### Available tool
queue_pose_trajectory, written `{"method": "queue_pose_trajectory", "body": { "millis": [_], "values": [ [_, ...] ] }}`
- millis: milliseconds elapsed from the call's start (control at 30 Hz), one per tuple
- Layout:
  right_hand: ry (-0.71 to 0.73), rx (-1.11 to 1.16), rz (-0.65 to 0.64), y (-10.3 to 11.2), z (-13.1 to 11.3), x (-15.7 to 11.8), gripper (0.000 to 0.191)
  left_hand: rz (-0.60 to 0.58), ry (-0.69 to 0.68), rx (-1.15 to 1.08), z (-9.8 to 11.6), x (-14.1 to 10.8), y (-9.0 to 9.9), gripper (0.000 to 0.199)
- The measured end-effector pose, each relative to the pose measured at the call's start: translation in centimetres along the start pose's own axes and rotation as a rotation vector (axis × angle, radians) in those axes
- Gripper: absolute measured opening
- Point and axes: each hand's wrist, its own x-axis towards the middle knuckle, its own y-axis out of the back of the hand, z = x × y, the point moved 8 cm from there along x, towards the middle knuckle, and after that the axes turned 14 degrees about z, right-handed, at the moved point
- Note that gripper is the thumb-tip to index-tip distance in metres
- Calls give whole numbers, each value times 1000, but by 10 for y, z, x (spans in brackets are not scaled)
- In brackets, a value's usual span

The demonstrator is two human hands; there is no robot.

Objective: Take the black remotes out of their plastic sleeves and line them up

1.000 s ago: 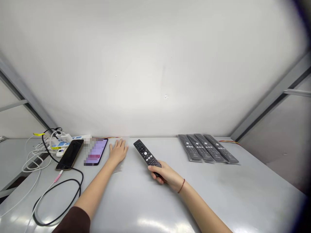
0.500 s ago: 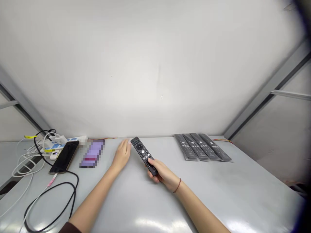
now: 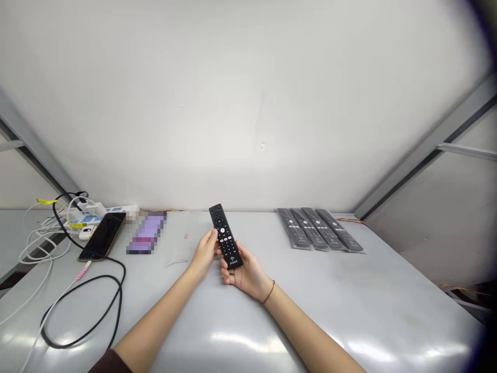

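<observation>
Your left hand (image 3: 205,249) has moved across to join your right hand (image 3: 245,274): the left grip pinches one edge of the black remote control (image 3: 225,235), the right cradles its lower end, keypad turned toward you. Four remotes in plastic sleeves (image 3: 320,229) lie side by side on the tabletop (image 3: 349,295), well apart.

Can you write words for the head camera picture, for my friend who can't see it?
Two hands hold up a black remote, the left hand at its side and the right hand cupped under it, above a gray table. Four wrapped remotes lie in a row to the right. A phone and a black cable lie to the left.
</observation>
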Motion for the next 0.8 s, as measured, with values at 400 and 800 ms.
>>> {"method": "queue_pose_trajectory", "body": {
  "millis": [400, 800],
  "values": [
    [476, -313, 380, 21, -33, -6, 38, -162, 28, 49, -9, -11, -15, 45],
    [550, -554, 345, 21, -40, -5, 39, -176, -2, 173, -17, -12, -16, 45]
  ]
}}
